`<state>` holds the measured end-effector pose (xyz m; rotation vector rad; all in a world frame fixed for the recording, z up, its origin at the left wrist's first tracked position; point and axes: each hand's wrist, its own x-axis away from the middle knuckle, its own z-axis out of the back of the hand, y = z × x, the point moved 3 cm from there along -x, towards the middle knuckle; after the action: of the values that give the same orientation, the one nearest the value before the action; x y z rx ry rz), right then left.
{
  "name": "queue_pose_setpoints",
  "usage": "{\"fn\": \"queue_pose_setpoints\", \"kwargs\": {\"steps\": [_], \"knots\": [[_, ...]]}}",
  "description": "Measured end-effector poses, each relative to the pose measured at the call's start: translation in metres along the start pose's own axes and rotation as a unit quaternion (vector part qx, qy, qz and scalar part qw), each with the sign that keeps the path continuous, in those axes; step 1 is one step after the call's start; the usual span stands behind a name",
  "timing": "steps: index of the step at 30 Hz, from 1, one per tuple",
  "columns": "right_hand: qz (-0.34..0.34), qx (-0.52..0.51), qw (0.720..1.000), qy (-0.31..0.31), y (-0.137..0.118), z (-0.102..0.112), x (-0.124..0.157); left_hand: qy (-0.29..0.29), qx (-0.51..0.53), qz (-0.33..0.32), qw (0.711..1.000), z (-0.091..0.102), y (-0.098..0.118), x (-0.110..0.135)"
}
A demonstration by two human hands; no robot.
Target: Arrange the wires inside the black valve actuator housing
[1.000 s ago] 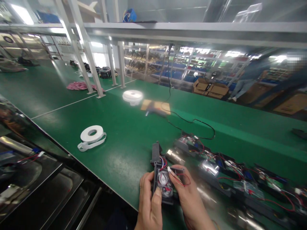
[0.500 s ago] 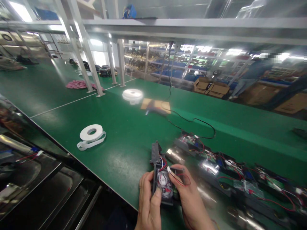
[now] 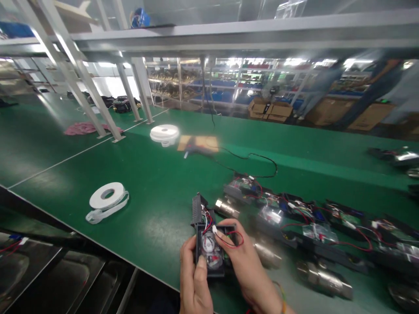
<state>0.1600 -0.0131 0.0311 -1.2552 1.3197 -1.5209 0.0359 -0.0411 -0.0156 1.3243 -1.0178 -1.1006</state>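
Note:
Both hands grip a black plastic housing (image 3: 210, 270) near the front edge of the green bench. Inside it lie a small clear bag of parts (image 3: 211, 250) and red, white and dark wires. My left hand (image 3: 194, 274) wraps the left side, its thumb on the bag. My right hand (image 3: 244, 264) clasps the right side, with its thumb by a white connector (image 3: 214, 229) on a looped red-and-black wire. A ribbed black piece (image 3: 197, 208) sticks up at the housing's far end. Just beyond it, a metal cylinder fitting (image 3: 227, 208) rests on the bench.
Several similar wired black housings (image 3: 297, 213) and metal fittings (image 3: 324, 277) line the right. A white tape roll (image 3: 107, 196) lies left, another (image 3: 164, 133) farther back beside a dark tool on a tan board (image 3: 209, 141). Metal posts (image 3: 78, 69) hold a shelf. People stand beyond the bench.
The view has swung right and tilted slightly, so the bench items appear farther left. Both hands keep hold of the housing, with almost the same grip.

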Motion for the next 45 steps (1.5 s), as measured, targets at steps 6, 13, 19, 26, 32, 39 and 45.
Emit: {"fn": "queue_pose_setpoints", "kwargs": {"steps": [6,13,19,26,32,39,45], "knots": [[0.004,-0.033,0.999,0.002,-0.009,-0.004,0.001,0.017,0.001,0.001,1.000,0.001,0.000,-0.001],[-0.005,-0.038,0.999,-0.016,-0.004,-0.002,0.002,0.013,0.011,0.017,1.000,-0.001,0.008,0.000],[-0.020,-0.059,0.997,-0.044,0.001,-0.003,0.009,0.034,-0.005,0.031,0.999,0.000,0.008,0.001],[-0.001,-0.081,0.995,-0.059,0.005,-0.003,0.010,0.051,-0.014,0.039,0.998,0.013,-0.032,-0.002],[0.008,-0.087,0.995,-0.040,0.010,-0.004,0.013,0.032,-0.083,0.053,0.995,0.029,-0.047,-0.004],[0.001,-0.134,0.991,-0.030,0.013,-0.009,0.013,0.013,-0.114,0.057,0.992,0.037,-0.046,-0.008],[0.006,-0.105,0.994,0.003,0.013,-0.003,0.021,0.027,-0.132,0.046,0.990,0.028,-0.036,-0.009]]}}
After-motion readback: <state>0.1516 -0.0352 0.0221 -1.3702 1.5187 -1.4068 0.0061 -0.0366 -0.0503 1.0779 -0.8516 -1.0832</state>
